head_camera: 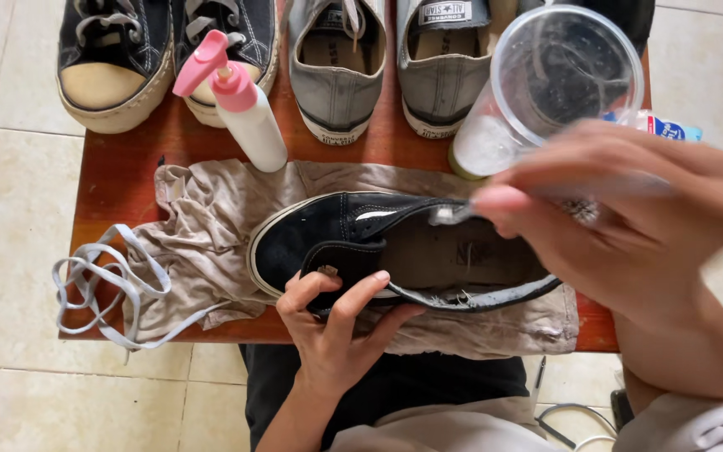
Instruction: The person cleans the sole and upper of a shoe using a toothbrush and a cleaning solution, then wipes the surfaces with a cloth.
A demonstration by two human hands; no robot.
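Left hand (328, 322) fingers curled in a grip, right hand (629, 226) raised, blurred, fingers pinched together

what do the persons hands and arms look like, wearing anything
Both are bare: no gloves, rings, watch or bracelet in view. The left hand has slim fingers with short, plain nails, and its forearm is uncovered. The right hand is motion-blurred; its forearm is also bare, with no sleeve reaching the wrist.

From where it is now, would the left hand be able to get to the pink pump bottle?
Probably yes. The left hand grips the near side of the black shoe, so it would have to let go first. The pump bottle stands upright beyond the shoe's toe, with only crumpled cloth between.
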